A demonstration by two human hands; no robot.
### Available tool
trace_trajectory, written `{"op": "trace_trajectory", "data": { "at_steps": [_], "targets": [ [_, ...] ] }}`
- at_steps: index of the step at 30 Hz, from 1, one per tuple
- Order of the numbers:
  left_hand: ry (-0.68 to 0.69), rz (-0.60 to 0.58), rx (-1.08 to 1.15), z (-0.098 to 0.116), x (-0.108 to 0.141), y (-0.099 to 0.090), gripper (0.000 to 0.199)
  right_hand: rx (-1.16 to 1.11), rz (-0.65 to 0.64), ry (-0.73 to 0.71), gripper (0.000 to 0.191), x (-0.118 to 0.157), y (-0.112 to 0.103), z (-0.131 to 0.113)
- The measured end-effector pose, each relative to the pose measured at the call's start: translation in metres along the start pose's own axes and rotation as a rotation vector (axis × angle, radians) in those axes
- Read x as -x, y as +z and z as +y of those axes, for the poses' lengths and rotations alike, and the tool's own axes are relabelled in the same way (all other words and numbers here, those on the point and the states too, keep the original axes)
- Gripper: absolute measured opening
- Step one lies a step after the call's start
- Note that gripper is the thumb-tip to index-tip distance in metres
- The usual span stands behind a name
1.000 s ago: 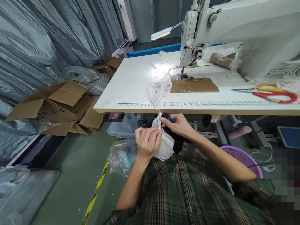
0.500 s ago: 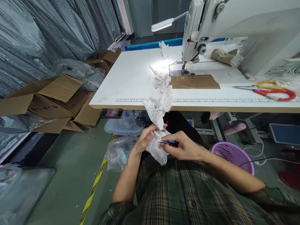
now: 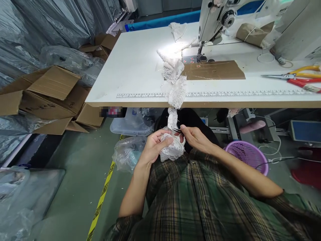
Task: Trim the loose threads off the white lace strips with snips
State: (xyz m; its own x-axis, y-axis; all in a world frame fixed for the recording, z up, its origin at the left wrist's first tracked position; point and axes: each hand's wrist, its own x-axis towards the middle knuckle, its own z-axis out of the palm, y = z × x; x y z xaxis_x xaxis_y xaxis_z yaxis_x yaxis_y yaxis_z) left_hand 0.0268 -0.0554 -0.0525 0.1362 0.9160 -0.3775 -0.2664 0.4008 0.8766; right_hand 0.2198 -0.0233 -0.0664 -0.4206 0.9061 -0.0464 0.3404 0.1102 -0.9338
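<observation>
White lace pieces [image 3: 177,93] run in a strip from beside the sewing machine's needle over the table's front edge and down to my lap. My left hand [image 3: 154,146] pinches the lower lace piece, thumb on top. In my right hand [image 3: 197,138] are small dark snips [image 3: 177,130], their tips at the narrow join between the hanging strip and the lower piece. Both hands are close together, just below the table edge.
The sewing machine [image 3: 209,23] stands on the white table [image 3: 135,67] over a brown card [image 3: 215,70]. Red and yellow scissors [image 3: 301,76] lie to the right. A purple basket [image 3: 247,155] is below. Cardboard boxes [image 3: 52,97] and plastic bags are at the left.
The snips have moved up from over the lower lace to the join above it. My right hand has shifted up, and the lower lace is now bunched in my left hand. The view has shifted.
</observation>
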Motion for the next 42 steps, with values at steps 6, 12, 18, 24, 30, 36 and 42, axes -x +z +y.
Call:
{"op": "trace_trajectory", "data": {
  "at_steps": [6, 12, 18, 24, 30, 36, 42],
  "targets": [
    [0.079, 0.020, -0.072, -0.001, 0.001, -0.004, 0.032, 0.042, -0.040, -0.011, 0.065, -0.006, 0.005, 0.000],
    [0.102, 0.043, -0.125, -0.002, 0.001, -0.005, 0.029, 0.107, -0.043, -0.056, 0.058, -0.016, 0.009, -0.010],
    [0.081, 0.082, -0.111, -0.002, 0.000, -0.004, 0.029, 0.111, 0.033, -0.036, 0.050, -0.019, 0.013, -0.008],
    [0.061, 0.075, -0.109, 0.001, 0.000, -0.003, 0.028, 0.168, -0.019, -0.032, 0.049, -0.007, 0.011, -0.004],
    [0.026, 0.031, -0.147, 0.005, 0.000, -0.003, 0.025, 0.263, -0.029, -0.084, 0.041, -0.011, 0.015, -0.008],
    [0.016, 0.021, -0.216, 0.007, -0.005, -0.007, 0.027, -0.005, 0.102, -0.072, 0.045, -0.010, 0.010, 0.005],
    [0.066, 0.045, -0.190, 0.011, -0.012, -0.010, 0.029, -0.048, 0.458, -0.090, 0.040, -0.038, 0.007, 0.023]
  ]
}}
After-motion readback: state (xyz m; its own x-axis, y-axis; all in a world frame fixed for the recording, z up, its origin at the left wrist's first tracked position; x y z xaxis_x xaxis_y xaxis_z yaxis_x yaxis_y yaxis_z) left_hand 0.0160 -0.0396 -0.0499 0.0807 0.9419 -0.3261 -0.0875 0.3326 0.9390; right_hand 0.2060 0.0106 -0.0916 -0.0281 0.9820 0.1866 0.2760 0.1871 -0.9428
